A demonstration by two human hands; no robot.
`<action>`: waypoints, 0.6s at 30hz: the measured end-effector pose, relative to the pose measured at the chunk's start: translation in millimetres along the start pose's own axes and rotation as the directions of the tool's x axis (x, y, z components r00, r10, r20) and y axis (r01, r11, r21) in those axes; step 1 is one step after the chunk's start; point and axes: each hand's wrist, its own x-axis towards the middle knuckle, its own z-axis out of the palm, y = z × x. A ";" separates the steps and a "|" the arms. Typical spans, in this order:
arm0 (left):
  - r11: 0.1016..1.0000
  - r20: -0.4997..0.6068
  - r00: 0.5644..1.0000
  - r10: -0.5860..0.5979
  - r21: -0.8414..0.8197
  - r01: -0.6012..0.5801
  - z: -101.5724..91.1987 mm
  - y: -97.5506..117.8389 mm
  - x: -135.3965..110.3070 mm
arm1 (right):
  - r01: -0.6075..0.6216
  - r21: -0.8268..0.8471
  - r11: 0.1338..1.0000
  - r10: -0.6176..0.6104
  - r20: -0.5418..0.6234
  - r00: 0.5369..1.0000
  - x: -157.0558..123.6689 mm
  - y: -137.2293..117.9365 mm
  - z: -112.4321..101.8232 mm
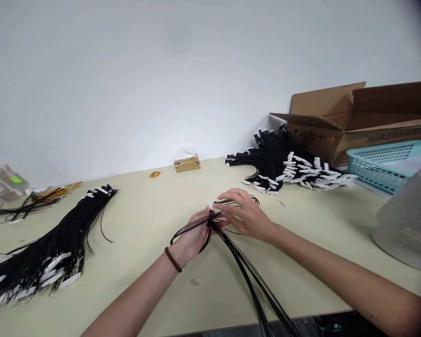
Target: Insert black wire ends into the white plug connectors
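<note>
A black wire harness point(243, 262) is gathered at a knot between my two hands, with long strands running down past the table's front edge and loops bending out on both sides. My left hand point(193, 234) is closed around the gathered part, and some strands pass over its palm. A small white connector point(211, 206) sticks up at its fingertips. My right hand point(243, 213) is bent over the same spot, its fingertips on the wires beside the connector. The exact grip of its thumb is partly hidden.
A pile of black harnesses point(70, 229) lies at left, another heap point(277, 159) at back right. Around stand a cardboard box point(326, 135), teal basket point(366, 171), grey translucent container point(407, 220), tissue pack point(187, 164), rubber bands point(155, 174) and clear box point(7, 185).
</note>
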 end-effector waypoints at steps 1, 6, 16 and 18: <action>1.000 -0.025 1.000 0.011 -0.008 -0.011 0.9 0.6 0.0 | 0.024 -0.014 1.000 -0.024 0.027 0.999 0.2 -0.5 -1.0; 0.999 -0.118 0.993 -0.005 -0.032 0.002 3.4 4.7 0.0 | 0.026 -0.056 0.998 -0.017 0.172 0.985 1.5 -2.9 -4.9; 1.000 -0.124 0.992 0.028 -0.002 -0.029 3.1 6.9 -0.5 | 0.037 -0.089 0.995 -0.026 0.122 0.992 -0.5 5.4 -2.5; 0.999 -0.137 0.990 0.034 -0.001 -0.034 2.9 7.4 -0.3 | 0.026 -0.083 0.996 -0.016 0.119 0.993 -0.6 5.5 -2.3</action>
